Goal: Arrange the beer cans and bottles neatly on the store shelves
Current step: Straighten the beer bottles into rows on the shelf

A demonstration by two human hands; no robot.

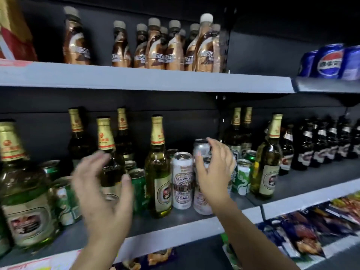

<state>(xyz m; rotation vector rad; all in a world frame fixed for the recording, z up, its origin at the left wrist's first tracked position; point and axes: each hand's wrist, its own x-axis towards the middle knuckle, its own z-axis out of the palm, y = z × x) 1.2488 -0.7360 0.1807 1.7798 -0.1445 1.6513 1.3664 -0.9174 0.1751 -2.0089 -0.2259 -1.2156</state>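
Note:
The middle shelf (175,233) holds mixed beer: green bottles with gold foil necks (157,172) and green cans (139,190). A white patterned can (182,184) stands near the centre. My left hand (105,193) is blurred, fingers spread, in front of a dark bottle (106,137) and holds nothing. My right hand (216,172) is cupped with fingers apart, right beside a silver can (200,148) that sits higher than the rest. Another white can (200,201) stands below my wrist. I cannot tell whether the fingers touch the silver can.
Brown coffee bottles (153,45) line the top shelf, with blue Pepsi cans (329,61) to their right. Dark beer bottles (319,145) fill the right of the middle shelf. A large green bottle (21,191) stands at the far left. Snack packets (303,230) lie on the shelf below.

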